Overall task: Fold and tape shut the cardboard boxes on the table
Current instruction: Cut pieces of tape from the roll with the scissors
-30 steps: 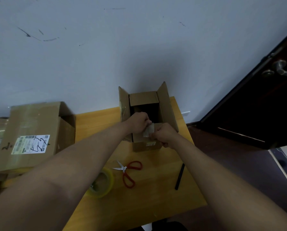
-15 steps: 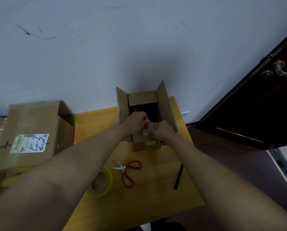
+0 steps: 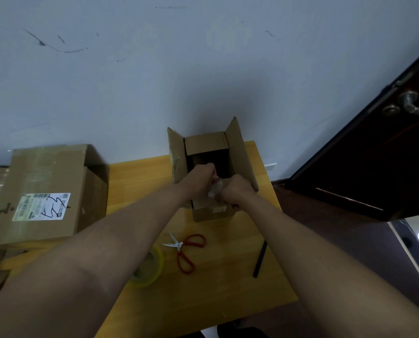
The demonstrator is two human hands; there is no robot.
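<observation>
A small cardboard box [image 3: 237, 152] stands at the far middle of the wooden table [image 3: 203, 301], its top flaps standing up and its inside dark. My left hand [image 3: 201, 178] and my right hand [image 3: 236, 191] meet at the box's near rim. Both pinch a crumpled piece of clear tape [image 3: 215, 189] between them, right over the near flap. A roll of clear tape [image 3: 152, 267] lies on the table, partly hidden under my left forearm. Red-handled scissors [image 3: 184, 252] lie beside the roll.
A larger taped cardboard box [image 3: 47, 191] with a white shipping label sits at the left, with more cardboard behind it. A black pen [image 3: 259, 259] lies near the table's right edge. A dark door [image 3: 374, 167] with a metal handle stands at the right. A white wall rises behind the table.
My two hands have drawn closer together at the box's near rim, and the piece of tape between them has bunched up smaller. The box has stayed in place.
</observation>
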